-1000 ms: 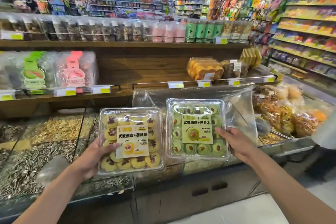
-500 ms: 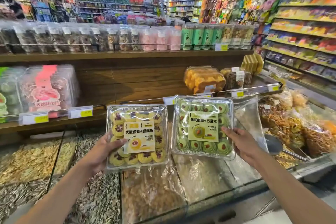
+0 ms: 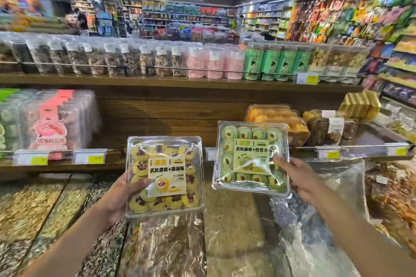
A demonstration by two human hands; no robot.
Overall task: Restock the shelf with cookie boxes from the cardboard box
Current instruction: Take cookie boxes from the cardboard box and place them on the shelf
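Holding yellow box (image 3: 171,148), left hand (image 3: 120,197); green box (image 3: 247,139), right hand (image 3: 296,175); labels (image 3: 167,175) 曲奇.

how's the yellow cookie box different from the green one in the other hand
The yellow cookie box holds yellow cookies with purple centres; the green cookie box holds green cookies with reddish centres.
The left hand grips the yellow cookie box; the right hand grips the green cookie box.
The green cookie box is held higher than the yellow cookie box.
Both are clear plastic boxes with a pale label on top.
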